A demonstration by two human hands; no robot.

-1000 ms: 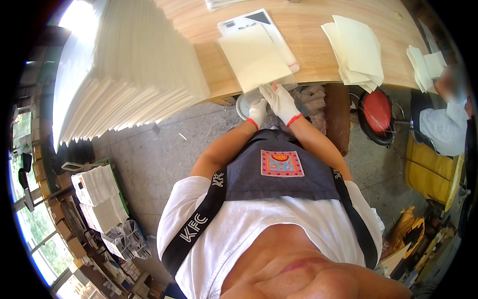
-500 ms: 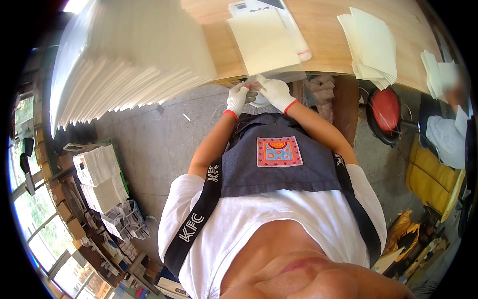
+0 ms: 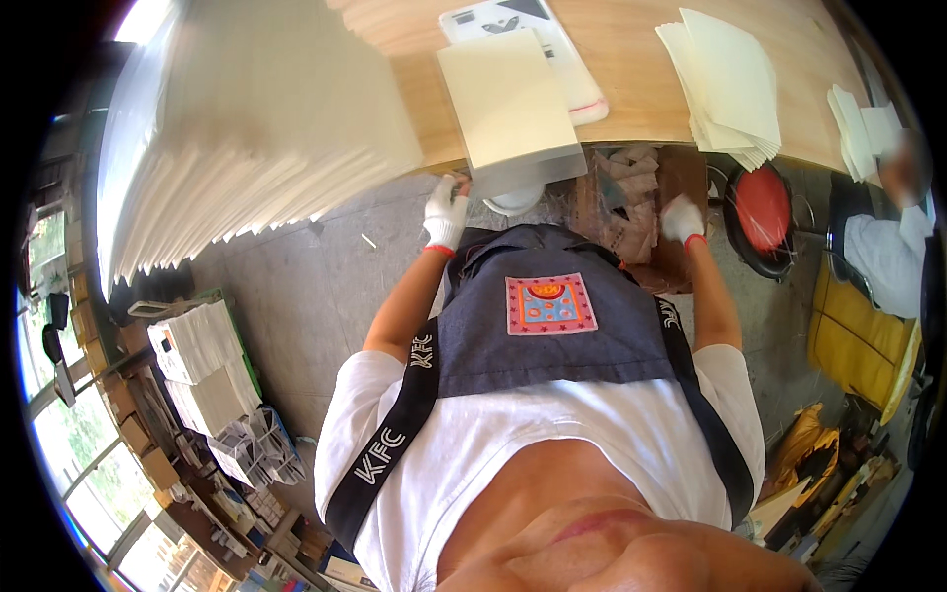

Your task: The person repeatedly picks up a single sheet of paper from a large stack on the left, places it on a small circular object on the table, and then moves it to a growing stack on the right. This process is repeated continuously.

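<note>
Cream-coloured and flat, the top sheet (image 3: 508, 94) lay near the table's front edge, with clear film (image 3: 538, 168) projecting past it at about six o'clock. Whether the sheet rested on the film or inside it could not be told. Beneath them, showing at two o'clock, was a white package (image 3: 577, 84).

Your gloved left hand (image 3: 447, 212) was at seven o'clock, its fingers bent just beside the film's near corner; whether they pinched it, you could not have told from this view. Your right hand (image 3: 681, 219), blurred, was at four o'clock by a brown box (image 3: 681, 183) of crumpled paper (image 3: 626, 197); its finger position and any hold were unclear.

As for progress, the single sheet seemed in place over the package, and the film's near end projected unfolded. At nine o'clock the tall stack (image 3: 266, 187) looked plentiful; at three, the fanned pile (image 3: 725, 84) was much smaller, though whether its sheets were finished could not be judged. Farther out at three, another person's hand (image 3: 898, 178) was near small pale sheets (image 3: 848, 128) on the wooden table (image 3: 631, 99).
</note>
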